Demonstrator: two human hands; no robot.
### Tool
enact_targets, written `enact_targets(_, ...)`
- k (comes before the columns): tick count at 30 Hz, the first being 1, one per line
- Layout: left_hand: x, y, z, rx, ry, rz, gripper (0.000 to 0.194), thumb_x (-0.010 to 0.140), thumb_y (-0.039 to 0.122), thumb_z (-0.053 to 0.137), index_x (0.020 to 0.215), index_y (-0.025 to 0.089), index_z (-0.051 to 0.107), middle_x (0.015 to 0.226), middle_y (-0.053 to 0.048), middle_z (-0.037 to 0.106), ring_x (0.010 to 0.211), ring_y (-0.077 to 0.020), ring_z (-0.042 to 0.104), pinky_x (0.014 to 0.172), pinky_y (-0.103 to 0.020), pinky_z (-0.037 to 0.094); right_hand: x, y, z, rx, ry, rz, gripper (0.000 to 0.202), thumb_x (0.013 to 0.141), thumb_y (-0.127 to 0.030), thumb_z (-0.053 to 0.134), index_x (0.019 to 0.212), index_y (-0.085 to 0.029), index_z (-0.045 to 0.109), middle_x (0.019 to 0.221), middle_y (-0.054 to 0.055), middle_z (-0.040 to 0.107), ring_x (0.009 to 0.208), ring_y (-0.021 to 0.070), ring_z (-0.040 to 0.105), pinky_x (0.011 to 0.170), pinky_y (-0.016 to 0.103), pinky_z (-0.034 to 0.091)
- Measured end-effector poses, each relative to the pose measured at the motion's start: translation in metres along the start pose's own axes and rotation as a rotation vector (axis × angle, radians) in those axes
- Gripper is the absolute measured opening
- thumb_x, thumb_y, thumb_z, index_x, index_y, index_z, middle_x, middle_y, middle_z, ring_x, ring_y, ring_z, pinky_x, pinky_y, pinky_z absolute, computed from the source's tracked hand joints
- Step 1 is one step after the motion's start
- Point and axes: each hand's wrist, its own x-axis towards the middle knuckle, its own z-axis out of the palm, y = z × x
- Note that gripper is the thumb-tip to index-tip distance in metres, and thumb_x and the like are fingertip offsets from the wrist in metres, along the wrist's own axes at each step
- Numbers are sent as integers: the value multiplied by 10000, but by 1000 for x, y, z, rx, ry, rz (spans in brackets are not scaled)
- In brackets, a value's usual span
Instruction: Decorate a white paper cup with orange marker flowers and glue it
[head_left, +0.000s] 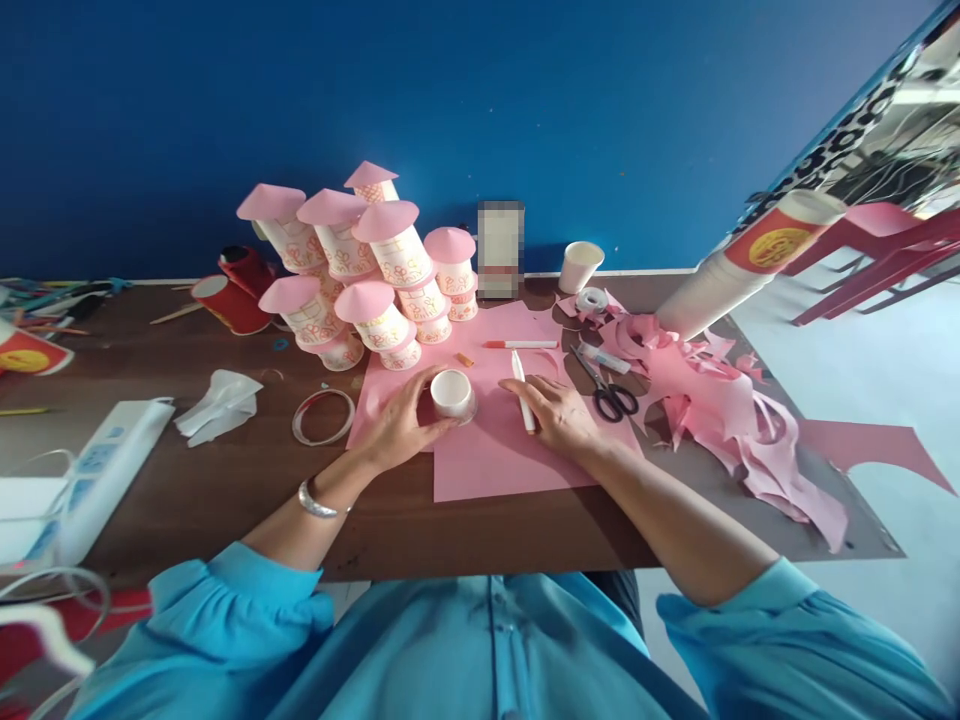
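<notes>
My left hand (407, 420) is curled round the left side of a small white paper cup (452, 394), which stands on pink paper (487, 470). In my right hand (559, 412) is a white pen (523, 392), its tip pointing away from me. An orange-red marker (521, 345) lies on the paper beyond that hand, and a small orange piece (465, 359) lies beyond the cup. Several decorated paper cup towers with pink cone roofs (386, 222) stand behind my left hand. Black-handled scissors (615, 402) lie to the right.
Pink paper scraps (720, 410) and a tall cup stack (720, 290) occupy the right side. A white cup (581, 267) stands near the blue wall, by a tape roll (592, 300). At left are a ring of tape (323, 444), crumpled plastic (220, 407) and a power strip (112, 470).
</notes>
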Motion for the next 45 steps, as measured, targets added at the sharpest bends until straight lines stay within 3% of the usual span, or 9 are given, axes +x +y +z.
enact_targets(11,1,0,0,159,55,66,540,876,487,731,1288,185,557,1171,-128,742,1062,-297,732,927,-426,619,1,-1,1,-174,-91,88,535,979,-45,422,1484,-211,480,1090,109,666,984,246,582,809,348,507)
enact_targets(15,4,3,4,140,-44,105,497,879,469,734,1269,201,582,1220,-123,738,1122,-304,723,981,-426,609,-1,2,1,-174,-87,98,531,988,-64,439,1498,-214,462,1074,105,676,1000,241,589,825,346,510)
enact_targets(19,5,5,4,77,-76,60,648,823,476,785,1357,197,545,1334,-148,694,1234,-335,677,1072,-493,570,-2,0,-2,-185,-77,126,497,988,-112,503,1473,-219,491,1026,91,683,927,229,602,749,313,492)
enact_targets(23,2,8,-13,-137,-131,42,736,830,482,784,1443,201,491,1471,-180,606,1351,-336,614,1124,-502,544,0,-9,-17,-178,-48,139,397,1006,-212,560,1400,-249,578,989,62,701,835,190,628,648,262,442)
enact_targets(26,7,14,-34,-265,-142,30,546,956,478,633,1414,201,528,1426,-172,646,1307,-295,655,1074,-459,580,4,-15,-38,-163,11,168,327,1043,-353,542,1339,-253,639,975,67,711,805,176,651,590,249,412)
enact_targets(31,41,21,-41,-52,-60,62,354,1025,355,503,1305,190,643,1251,-112,750,1117,-226,729,991,-405,603,20,-20,-69,258,317,328,234,1020,-331,539,1124,-257,736,998,63,735,876,195,693,745,301,538)
enact_targets(37,86,12,-11,287,-310,208,364,932,131,502,1229,188,703,1219,-108,760,1116,-248,703,1010,-436,568,32,-27,-71,982,337,599,403,943,-520,645,1205,-218,693,805,1,645,649,136,600,597,282,546)
enact_targets(41,92,7,-6,313,-282,188,231,901,160,531,958,165,755,1005,-128,768,979,-282,706,931,-453,577,27,-32,-64,1061,297,617,425,903,-588,686,1093,-208,670,924,29,695,663,117,614,620,279,556)
enact_targets(45,85,14,-15,273,-182,129,220,930,227,531,1006,164,728,1032,-112,768,972,-257,715,896,-417,592,23,-37,-63,980,364,690,413,843,-592,743,973,-202,703,849,18,694,637,114,599,618,277,543)
